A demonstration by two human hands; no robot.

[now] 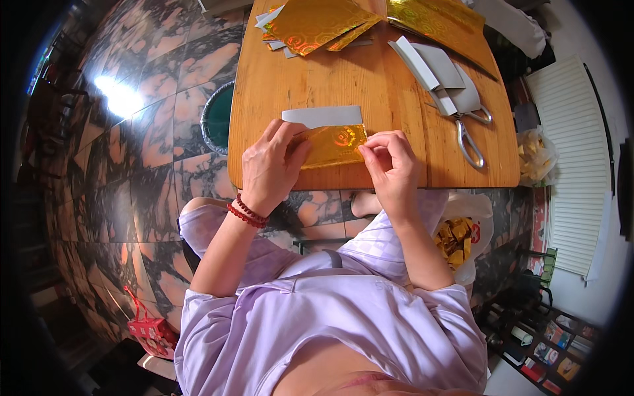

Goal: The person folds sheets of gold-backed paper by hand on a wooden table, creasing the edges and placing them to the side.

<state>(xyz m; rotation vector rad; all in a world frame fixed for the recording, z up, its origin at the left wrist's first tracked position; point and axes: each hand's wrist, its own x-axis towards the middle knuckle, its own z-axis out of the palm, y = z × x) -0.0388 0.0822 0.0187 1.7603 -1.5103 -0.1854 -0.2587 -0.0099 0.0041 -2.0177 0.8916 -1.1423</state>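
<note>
Both my hands hold a sheet of gold foil paper (334,144) above the near edge of the wooden table (327,79). My left hand (277,158) pinches its left side between thumb and fingers. At the right edge, the thumb and fingertips of my right hand (394,166) grip the foil. The gold side faces up and bears a shiny embossed pattern. Beyond it lies a pale grey paper strip (322,117); whether it is part of the same sheet, I cannot tell. Red bead bracelets (247,214) circle my left wrist.
Gold foil sheets (322,24) are piled at the table's far side, with another stack (436,22) at far right. Scissors (468,138) lie right of my hands by folded grey paper (438,72). A green bin (218,119) stands left. A bag of gold pieces (454,242) sits below right.
</note>
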